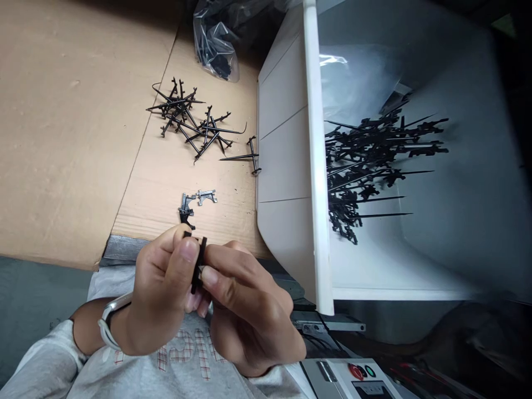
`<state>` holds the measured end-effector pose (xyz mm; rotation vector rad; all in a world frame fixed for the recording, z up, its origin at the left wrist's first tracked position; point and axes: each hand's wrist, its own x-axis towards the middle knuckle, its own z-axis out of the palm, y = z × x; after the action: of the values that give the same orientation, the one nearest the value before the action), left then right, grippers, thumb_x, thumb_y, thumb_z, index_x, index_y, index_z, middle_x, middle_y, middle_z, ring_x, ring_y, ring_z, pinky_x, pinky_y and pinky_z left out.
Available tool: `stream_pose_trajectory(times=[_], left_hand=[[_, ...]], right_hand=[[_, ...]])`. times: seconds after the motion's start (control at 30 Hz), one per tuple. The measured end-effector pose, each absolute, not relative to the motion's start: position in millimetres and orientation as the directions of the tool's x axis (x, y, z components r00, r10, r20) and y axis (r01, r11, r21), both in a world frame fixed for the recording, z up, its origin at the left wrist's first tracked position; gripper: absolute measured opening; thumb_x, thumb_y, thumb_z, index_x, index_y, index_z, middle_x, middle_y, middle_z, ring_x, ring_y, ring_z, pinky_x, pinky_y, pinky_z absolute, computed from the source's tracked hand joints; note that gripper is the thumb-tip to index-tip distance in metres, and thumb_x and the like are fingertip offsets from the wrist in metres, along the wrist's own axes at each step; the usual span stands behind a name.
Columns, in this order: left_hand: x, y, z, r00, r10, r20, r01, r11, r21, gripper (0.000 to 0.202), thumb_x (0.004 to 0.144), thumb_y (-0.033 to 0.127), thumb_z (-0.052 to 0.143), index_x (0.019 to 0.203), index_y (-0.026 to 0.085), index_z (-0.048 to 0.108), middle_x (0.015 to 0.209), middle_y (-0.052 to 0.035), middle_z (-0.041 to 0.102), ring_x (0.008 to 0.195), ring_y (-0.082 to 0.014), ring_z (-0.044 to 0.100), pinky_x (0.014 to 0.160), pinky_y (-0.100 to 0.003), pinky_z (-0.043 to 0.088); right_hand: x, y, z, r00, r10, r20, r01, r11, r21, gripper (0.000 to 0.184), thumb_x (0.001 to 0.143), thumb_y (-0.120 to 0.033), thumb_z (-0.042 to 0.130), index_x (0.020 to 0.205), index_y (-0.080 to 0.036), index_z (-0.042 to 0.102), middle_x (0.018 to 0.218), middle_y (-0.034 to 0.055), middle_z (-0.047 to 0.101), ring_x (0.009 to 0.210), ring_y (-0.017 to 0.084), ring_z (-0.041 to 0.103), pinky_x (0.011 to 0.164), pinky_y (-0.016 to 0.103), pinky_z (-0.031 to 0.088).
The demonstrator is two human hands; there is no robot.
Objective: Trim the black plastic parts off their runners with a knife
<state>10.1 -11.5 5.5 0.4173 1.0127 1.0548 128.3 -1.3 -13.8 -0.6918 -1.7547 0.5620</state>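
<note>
Close to my chest, my left hand (pixel 162 291) is closed, pinching a small black plastic part (pixel 199 265) between thumb and fingers. My right hand (pixel 253 307) is closed at the part's other side, its thumb and forefinger pressed against it. Fingers cover much of the part, so its full shape is hidden. Just beyond my hands, a few small black brackets (pixel 206 195) lie on the wooden tabletop (pixel 145 213). Farther off lies a loose pile of thin black pieces with long pointed stems (pixel 178 108).
At the right stands a large white bin (pixel 322 221) holding many black stemmed parts (pixel 374 149) and a clear plastic sheet. A clear bag (pixel 216 50) with dark contents sits at the back. Cardboard (pixel 70 122) covers the left. A control box (pixel 349 379) with red and green buttons is below right.
</note>
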Motion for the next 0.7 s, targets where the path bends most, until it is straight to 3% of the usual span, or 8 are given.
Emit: stream_pose_trajectory(times=[0.17,0.3,0.43,0.7], left_hand=[[13,-7,11,0.072,0.895,-0.440,-0.568,0.400,0.719,0.053,0.090,0.065,0.075,0.066,0.025,0.049,0.045,0.0089,0.039,0.040,-0.0107,0.042,0.039,-0.022,0.041],[19,-4,16,0.000,0.921,-0.390,-0.640,0.300,0.707,0.066,0.082,0.063,0.085,0.057,0.023,0.038,0.040,0.0115,0.026,0.033,-0.0055,0.020,0.029,-0.018,0.024],[22,-2,19,0.010,0.926,-0.376,-0.662,0.288,0.692,0.073,0.082,0.062,0.085,0.056,0.023,0.029,0.039,0.0113,0.020,0.032,-0.0044,0.015,0.027,-0.017,0.015],[20,0,16,0.092,0.930,-0.355,-0.698,0.315,0.643,0.079,0.084,0.063,0.083,0.058,0.022,0.021,0.039,0.0110,0.017,0.032,-0.0040,0.011,0.028,-0.018,0.017]], right_hand=[[130,-3,-13,-0.240,0.729,0.640,0.171,0.681,-0.712,0.031,0.095,0.001,0.053,0.119,-0.012,0.068,0.104,0.0124,0.077,0.059,0.012,0.063,0.053,0.029,0.054],[128,0,-11,-0.222,0.716,0.662,0.145,0.695,-0.704,0.031,0.095,0.003,0.050,0.118,-0.010,0.068,0.101,0.0119,0.076,0.057,0.011,0.060,0.054,0.029,0.053],[126,2,-14,-0.211,0.701,0.681,0.141,0.712,-0.688,0.029,0.095,0.002,0.050,0.115,-0.009,0.068,0.099,0.0112,0.075,0.056,0.010,0.057,0.053,0.028,0.052],[130,1,-21,-0.206,0.685,0.699,0.117,0.726,-0.678,0.038,0.093,0.001,0.053,0.125,-0.011,0.069,0.106,0.0114,0.076,0.066,0.013,0.063,0.056,0.028,0.056]])
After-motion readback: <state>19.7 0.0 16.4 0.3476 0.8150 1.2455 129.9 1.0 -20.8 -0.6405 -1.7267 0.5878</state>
